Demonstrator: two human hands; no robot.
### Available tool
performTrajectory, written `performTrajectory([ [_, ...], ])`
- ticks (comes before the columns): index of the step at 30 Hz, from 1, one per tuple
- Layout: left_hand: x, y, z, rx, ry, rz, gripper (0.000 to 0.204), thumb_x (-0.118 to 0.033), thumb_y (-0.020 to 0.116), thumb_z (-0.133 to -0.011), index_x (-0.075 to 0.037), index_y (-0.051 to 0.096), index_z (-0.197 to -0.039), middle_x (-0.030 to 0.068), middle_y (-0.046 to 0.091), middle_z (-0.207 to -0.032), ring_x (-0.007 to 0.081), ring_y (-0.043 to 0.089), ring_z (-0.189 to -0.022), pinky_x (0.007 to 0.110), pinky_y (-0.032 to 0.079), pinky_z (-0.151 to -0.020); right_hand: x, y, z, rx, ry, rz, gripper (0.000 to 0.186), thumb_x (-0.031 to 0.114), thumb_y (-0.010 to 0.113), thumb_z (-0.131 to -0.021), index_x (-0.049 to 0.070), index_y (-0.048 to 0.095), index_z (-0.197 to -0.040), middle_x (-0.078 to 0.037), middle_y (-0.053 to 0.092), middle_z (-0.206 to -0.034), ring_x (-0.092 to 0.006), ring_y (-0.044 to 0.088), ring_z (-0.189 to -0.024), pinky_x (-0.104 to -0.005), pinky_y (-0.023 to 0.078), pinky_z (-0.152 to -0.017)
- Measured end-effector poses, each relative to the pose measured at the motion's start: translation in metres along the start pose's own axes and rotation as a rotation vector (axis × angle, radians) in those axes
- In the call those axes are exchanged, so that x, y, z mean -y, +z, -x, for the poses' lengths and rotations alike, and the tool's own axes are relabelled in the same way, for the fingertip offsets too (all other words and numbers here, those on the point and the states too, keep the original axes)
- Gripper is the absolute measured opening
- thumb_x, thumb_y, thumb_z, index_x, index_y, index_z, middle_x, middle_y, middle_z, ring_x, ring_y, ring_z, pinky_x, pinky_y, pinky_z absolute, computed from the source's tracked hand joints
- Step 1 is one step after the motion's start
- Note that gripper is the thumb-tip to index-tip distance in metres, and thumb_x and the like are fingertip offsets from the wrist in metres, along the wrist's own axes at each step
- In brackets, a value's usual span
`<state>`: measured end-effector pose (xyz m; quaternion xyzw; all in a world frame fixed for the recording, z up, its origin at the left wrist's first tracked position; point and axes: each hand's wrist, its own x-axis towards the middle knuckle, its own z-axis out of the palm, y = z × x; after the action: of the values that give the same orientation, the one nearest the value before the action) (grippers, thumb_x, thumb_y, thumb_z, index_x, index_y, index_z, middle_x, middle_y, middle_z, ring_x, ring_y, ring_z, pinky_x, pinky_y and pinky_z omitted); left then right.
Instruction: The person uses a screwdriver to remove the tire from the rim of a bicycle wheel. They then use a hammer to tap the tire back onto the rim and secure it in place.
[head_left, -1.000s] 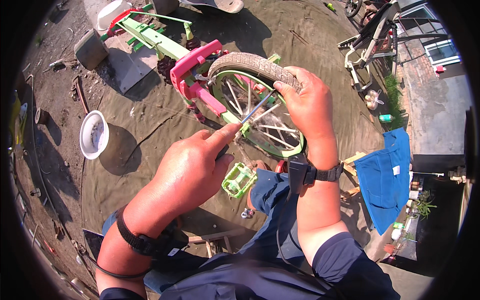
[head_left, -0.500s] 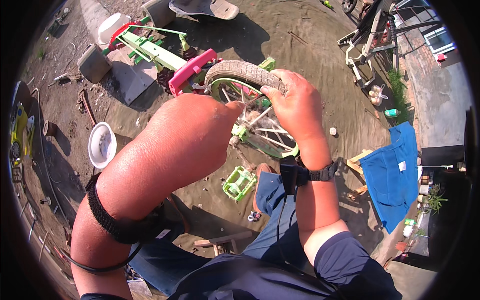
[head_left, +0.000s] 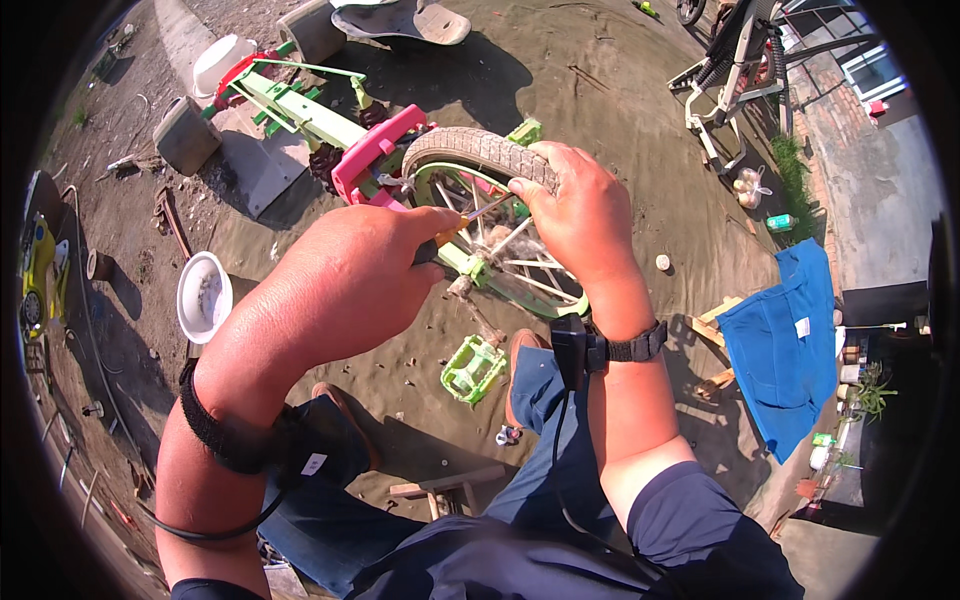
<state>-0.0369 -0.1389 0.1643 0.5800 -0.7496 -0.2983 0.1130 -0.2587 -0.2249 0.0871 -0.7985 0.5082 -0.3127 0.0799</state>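
A small bike wheel with a light-green rim (head_left: pixel 543 305) and pale spokes stands in front of me, its worn grey tyre (head_left: pixel 470 145) around the upper side. My right hand (head_left: pixel 585 215) is closed over the tyre, thumb pressed near its inner edge. My left hand (head_left: pixel 365 255) is closed around the handle of a screwdriver (head_left: pixel 485 210), orange-yellow near the shaft. The thin shaft points to the rim beside my right thumb; its tip is hard to make out. A light-green pedal (head_left: pixel 474 370) hangs below the hub. Pink and light-green frame parts (head_left: pixel 380 150) adjoin the wheel.
A white bowl (head_left: pixel 205 297) and a pipe wrench (head_left: pixel 172 222) lie on the ground at left. At right, blue cloth (head_left: pixel 785 350) drapes a wooden stool. A bike frame (head_left: pixel 735 90) stands far right; a worn seat shell (head_left: pixel 405 20) lies at the back.
My left hand has shifted left and down, turning so that the screwdriver's handle and shaft show more. My right hand stays on the tyre; the whole view has shifted slightly.
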Motion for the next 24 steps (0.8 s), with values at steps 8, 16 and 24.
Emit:
performTrajectory([
  [8, 0.009, 0.011, 0.007, -0.048, -0.009, 0.175, 0.044, -0.011, 0.07, -0.084, -0.009, 0.066, -0.128, 0.0187, 0.069, -0.087, 0.0291, 0.067, -0.075, 0.037, 0.052, -0.073, -0.003, -0.002, 0.002, -0.029, -0.043, 0.018, 0.034, 0.022, 0.078, -0.079, 0.006, 0.068, -0.107, -0.015, 0.07, -0.094, -0.0362, 0.068, -0.085, -0.0452, 0.054, -0.074],
  [16, 0.009, -0.009, -0.004, 0.063, -0.033, 0.148, 0.043, -0.011, 0.069, -0.087, -0.008, 0.065, -0.13, 0.0106, 0.066, -0.08, 0.0165, 0.06, -0.069, 0.033, 0.049, -0.068, -0.003, -0.002, 0.002, -0.006, 0.013, 0.0, 0.035, 0.022, 0.078, -0.079, 0.007, 0.068, -0.109, -0.014, 0.07, -0.095, -0.0366, 0.068, -0.086, -0.0457, 0.054, -0.074],
  [24, 0.012, 0.043, 0.013, -0.002, -0.162, 0.536, 0.047, -0.009, 0.066, -0.092, -0.007, 0.057, -0.139, -0.0017, 0.057, -0.08, 0.005, 0.049, -0.07, 0.027, 0.045, -0.064, -0.002, -0.004, 0.001, -0.009, -0.008, 0.011, 0.04, 0.024, 0.08, -0.078, 0.007, 0.068, -0.111, -0.014, 0.069, -0.094, -0.0368, 0.067, -0.086, -0.045, 0.054, -0.075],
])
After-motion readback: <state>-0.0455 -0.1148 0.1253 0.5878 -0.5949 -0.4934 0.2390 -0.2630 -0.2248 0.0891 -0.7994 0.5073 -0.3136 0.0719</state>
